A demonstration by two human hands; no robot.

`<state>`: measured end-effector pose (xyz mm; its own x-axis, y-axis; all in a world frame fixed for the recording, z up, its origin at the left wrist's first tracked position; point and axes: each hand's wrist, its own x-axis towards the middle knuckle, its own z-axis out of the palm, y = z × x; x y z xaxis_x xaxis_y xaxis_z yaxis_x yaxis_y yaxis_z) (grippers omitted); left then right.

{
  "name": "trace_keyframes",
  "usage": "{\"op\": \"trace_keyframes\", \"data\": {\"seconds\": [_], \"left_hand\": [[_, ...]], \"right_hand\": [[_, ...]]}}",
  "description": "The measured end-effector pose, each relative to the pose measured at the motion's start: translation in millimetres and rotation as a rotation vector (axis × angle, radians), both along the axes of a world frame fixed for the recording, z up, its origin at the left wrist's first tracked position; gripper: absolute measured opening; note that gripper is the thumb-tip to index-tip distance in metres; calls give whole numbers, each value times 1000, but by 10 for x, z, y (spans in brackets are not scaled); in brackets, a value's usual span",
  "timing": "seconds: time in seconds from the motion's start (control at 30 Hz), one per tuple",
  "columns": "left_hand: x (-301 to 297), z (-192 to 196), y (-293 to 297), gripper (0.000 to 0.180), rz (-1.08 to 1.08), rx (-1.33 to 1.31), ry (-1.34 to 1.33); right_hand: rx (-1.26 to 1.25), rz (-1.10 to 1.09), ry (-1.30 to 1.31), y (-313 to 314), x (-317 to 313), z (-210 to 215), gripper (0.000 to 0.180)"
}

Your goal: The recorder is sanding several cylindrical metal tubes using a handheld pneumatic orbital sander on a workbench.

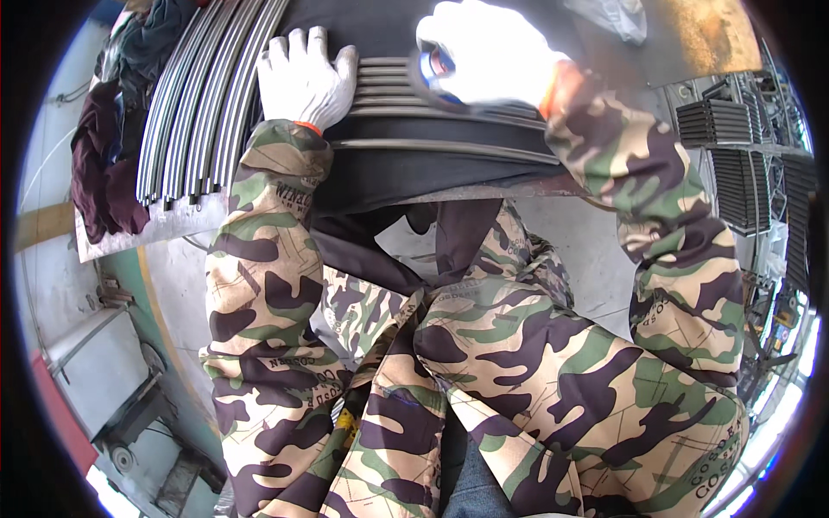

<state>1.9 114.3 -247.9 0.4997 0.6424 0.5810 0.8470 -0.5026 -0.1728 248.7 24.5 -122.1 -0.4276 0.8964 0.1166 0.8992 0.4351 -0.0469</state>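
My left hand [304,85], in a white knit glove, lies flat with its fingers spread at the left end of a row of metal tubes [384,90]. My right hand [492,62], also in a white glove, is closed around a round, dark-rimmed thing with a blue and red middle [439,64]. That thing is over the tubes, and the glove covers much of it, so its kind is unclear. One single tube [440,148] lies apart, nearer to me. Beneath them all is a black cloth [371,183].
A bundle of long shiny tubes [207,104] lies left of my left hand. Dark red clothing [105,164] hangs at the table's left edge. Clear plastic [617,17] and a brown board [712,39] are at the far right. Stacked dark tubes [734,190] stand beyond my right arm.
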Motion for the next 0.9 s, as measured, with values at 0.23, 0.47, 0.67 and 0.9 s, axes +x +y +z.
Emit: {"op": "trace_keyframes", "data": {"seconds": [0.23, 0.47, 0.67, 0.9], "left_hand": [[-36, 70, -150, 37, -8, 7, 35], [60, 20, -290, 49, -49, -138, 2], [-286, 192, -383, 66, -109, -257, 2], [-478, 562, -555, 116, -145, -591, 89]], "right_hand": [[-27, -65, -31, 146, -57, 80, 25], [31, -125, -97, 252, 167, -191, 29], [13, -91, -37, 222, 83, -3, 28], [-17, -304, 114, -7, 800, 238, 32]]}}
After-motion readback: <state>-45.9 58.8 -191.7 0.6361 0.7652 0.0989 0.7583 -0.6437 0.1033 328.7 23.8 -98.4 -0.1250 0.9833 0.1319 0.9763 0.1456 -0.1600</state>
